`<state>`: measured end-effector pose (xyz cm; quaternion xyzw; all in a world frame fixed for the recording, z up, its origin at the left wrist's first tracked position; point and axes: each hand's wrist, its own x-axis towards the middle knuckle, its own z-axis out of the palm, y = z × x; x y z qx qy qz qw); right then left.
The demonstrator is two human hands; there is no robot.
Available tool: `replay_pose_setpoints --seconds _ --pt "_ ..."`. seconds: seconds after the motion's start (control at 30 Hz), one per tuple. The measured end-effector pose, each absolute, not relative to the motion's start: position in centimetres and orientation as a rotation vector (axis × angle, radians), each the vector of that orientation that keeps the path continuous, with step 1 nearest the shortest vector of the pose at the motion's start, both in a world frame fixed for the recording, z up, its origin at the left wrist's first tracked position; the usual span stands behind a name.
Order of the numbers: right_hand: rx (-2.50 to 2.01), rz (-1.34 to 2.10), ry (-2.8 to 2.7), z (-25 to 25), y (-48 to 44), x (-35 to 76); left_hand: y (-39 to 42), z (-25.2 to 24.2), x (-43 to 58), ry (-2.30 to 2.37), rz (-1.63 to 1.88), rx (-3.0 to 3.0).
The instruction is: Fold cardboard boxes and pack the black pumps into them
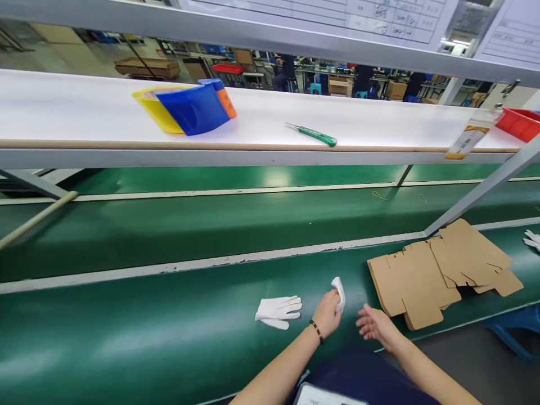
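My left hand (328, 315), with a beaded bracelet at the wrist, is closed on a bunched white glove (339, 291) just above the green work surface (169, 332). A second white glove (278, 311) lies flat to the left of that hand, its fingers pointing right. My right hand (377, 326) hovers to the right of the held glove with its fingers apart and nothing in it. Close by on its right are stacked flat cardboard box blanks (411, 278).
A white shelf (261, 118) spans above, bearing a green craft knife (316, 135), blue and yellow curved holders (194, 109) and a red bin (521, 124). A slanted metal post (476, 188) stands behind the cardboard. Another white glove (532, 239) lies far right, above a blue stool (514, 329).
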<state>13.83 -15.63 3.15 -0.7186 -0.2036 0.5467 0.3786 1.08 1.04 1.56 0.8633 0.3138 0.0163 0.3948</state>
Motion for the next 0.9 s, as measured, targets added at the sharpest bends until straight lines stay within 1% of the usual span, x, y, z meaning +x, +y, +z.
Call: replay_pose_setpoints --seconds 0.13,0.17,0.23,0.33,0.43,0.5,0.63,0.73,0.9 --pt "-1.298 1.448 -0.125 5.7 -14.0 13.9 -1.9 5.4 1.0 0.268 0.112 2.348" --pt "-1.249 1.441 -0.073 6.0 -13.7 13.8 -2.2 6.2 1.0 0.168 0.127 2.377" --pt "-1.29 1.387 -0.05 6.3 -13.4 13.7 -2.4 7.6 1.1 0.065 0.152 2.392" --pt "-1.324 1.28 -0.104 6.3 -13.3 14.0 -2.1 9.1 1.3 0.167 0.187 2.239" --pt "-1.312 1.225 -0.225 6.8 -13.5 14.4 -1.7 9.7 1.8 0.48 0.224 1.936" --pt "-1.35 1.187 -0.394 7.7 -13.4 14.5 -1.6 9.7 2.5 0.604 0.234 1.809" --pt "-1.438 1.103 -0.746 9.5 -13.1 13.8 -1.7 9.4 4.1 0.656 0.178 1.586" --pt "-1.566 1.008 -0.91 9.8 -12.9 13.5 -1.7 9.4 4.9 0.658 0.126 1.505" --pt "-1.828 0.784 -0.885 9.3 -13.0 14.9 -2.0 9.3 4.7 0.673 0.045 1.438"
